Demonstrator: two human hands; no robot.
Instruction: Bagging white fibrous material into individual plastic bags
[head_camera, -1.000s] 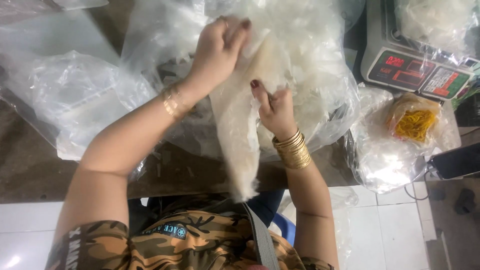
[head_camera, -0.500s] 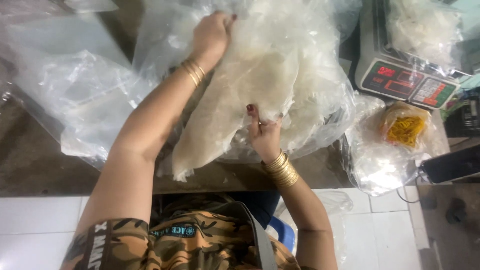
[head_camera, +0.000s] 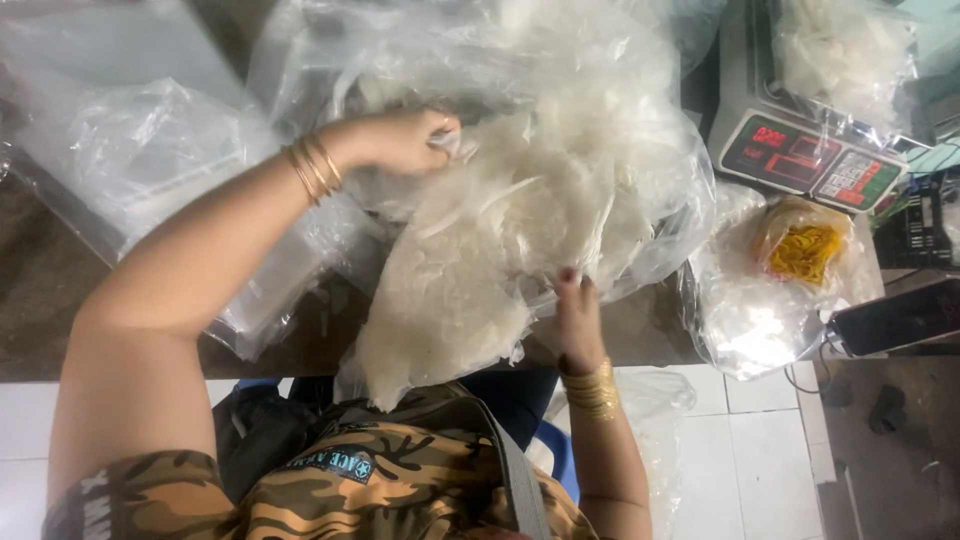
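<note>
Here, the left hand's (head_camera: 400, 140) fingers (head_camera: 440, 135) are pinched narrow on the upper edge of a clear bag (head_camera: 500, 230) packed with thin white flakes. The right hand (head_camera: 578, 325) comes up from below, its fingers (head_camera: 570, 285) pressed against the bag's lower right side and curled onto the plastic; whether they grip or only steady it cannot be told. The bag lies between the two hands. Its long axis runs on a slant, from the upper right, far from the person, down to the lower left, where its end hangs past the counter (head_camera: 30, 310) edge toward the lap. The left hand sits at the far, upper part; the right hand is nearer the hanging end.

Outward from the hands, loose clear bags (head_camera: 150, 150) lie to the left. To the right stand a scale (head_camera: 800, 150) and a small bag of yellow bands (head_camera: 805, 250), well apart from both hands.
</note>
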